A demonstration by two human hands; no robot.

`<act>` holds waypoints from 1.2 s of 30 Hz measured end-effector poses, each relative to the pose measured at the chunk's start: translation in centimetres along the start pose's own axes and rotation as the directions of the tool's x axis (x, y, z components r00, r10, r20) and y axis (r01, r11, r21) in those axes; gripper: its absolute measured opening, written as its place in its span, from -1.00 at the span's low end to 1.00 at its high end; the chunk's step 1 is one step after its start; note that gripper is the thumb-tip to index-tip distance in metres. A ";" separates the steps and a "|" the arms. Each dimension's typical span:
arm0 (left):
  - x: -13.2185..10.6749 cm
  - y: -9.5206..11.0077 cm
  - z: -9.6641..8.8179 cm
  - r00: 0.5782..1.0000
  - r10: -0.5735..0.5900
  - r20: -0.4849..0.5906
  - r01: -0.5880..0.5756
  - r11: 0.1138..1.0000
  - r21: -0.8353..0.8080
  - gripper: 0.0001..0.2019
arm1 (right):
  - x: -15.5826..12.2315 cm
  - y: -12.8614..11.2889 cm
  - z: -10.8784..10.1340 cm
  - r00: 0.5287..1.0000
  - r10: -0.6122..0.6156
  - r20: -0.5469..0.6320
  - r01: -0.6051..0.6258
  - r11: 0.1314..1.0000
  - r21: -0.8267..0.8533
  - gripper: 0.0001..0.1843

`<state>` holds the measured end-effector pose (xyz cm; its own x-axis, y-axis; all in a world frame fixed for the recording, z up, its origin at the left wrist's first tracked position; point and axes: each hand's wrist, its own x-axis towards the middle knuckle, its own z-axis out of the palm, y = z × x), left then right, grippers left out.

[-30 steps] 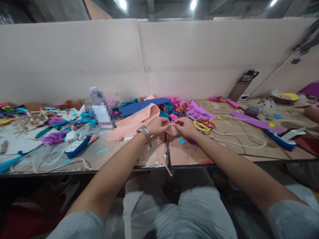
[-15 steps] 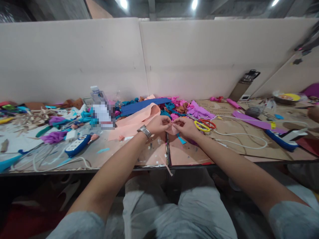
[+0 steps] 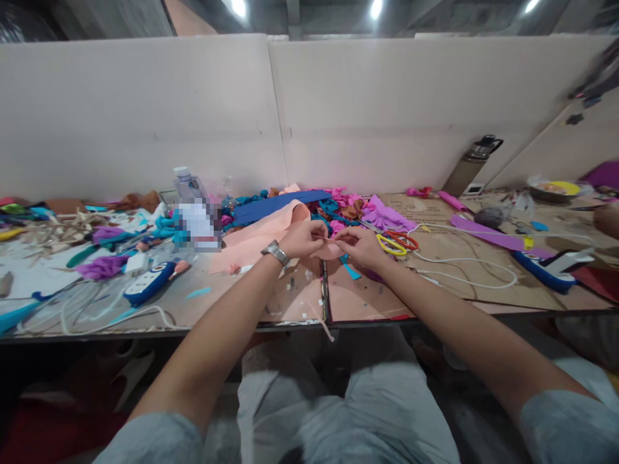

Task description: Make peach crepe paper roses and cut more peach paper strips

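Observation:
Close together over the table's middle, my left hand (image 3: pixel 305 239) and my right hand (image 3: pixel 362 246) pinch a small peach piece of crepe paper (image 3: pixel 331 251). Its upper edge stretches between the fingertips of both hands. A watch (image 3: pixel 275 252) is on my left wrist. Behind my left hand lies a larger peach crepe paper sheet (image 3: pixel 251 242), its right end curled up. Just right of my right hand are scissors with yellow handles (image 3: pixel 391 245) and a pair with orange-red handles (image 3: pixel 405 240).
Crumpled coloured paper (image 3: pixel 348 209) and a blue strip (image 3: pixel 280 205) lie behind my hands. A plastic bottle (image 3: pixel 188 187) and power strip (image 3: pixel 149 283) are left. On the right are a dark flask (image 3: pixel 471 166), a white cable (image 3: pixel 488 265), a second power strip (image 3: pixel 544 272) and another person's hand (image 3: pixel 607 220).
My hands have drawn slightly apart, the left one shifting a little to the left. The peach piece between them looks more spread out.

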<state>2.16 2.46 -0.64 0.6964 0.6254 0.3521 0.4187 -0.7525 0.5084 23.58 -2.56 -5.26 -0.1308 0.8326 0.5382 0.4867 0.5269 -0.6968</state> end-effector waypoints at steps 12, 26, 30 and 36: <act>0.1 -1.2 -1.5 0.989 -0.051 -0.142 0.109 0.893 0.438 -0.85 | -0.1 -0.6 -0.1 0.998 0.056 -0.027 -0.054 0.997 0.047 -0.83; -0.2 0.5 -1.0 0.994 0.105 -0.033 -0.086 0.927 0.364 -0.65 | 0.4 -1.0 0.1 0.985 0.155 -0.075 -0.141 0.976 0.165 -0.76; 0.2 0.7 0.3 0.995 0.101 0.015 -0.099 0.921 0.377 -0.72 | 0.3 -1.3 0.2 0.988 0.141 -0.061 -0.129 0.977 0.168 -0.76; 0.3 0.3 0.5 0.994 0.105 0.016 -0.104 0.926 0.364 -0.83 | 0.2 -0.9 0.3 0.989 0.136 -0.052 -0.125 0.978 0.168 -0.77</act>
<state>2.77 2.28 -0.74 0.7459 0.5392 0.3910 0.5272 -0.8367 0.1482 22.84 -2.80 -4.73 -0.0188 0.8864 0.4625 0.3467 0.4397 -0.8285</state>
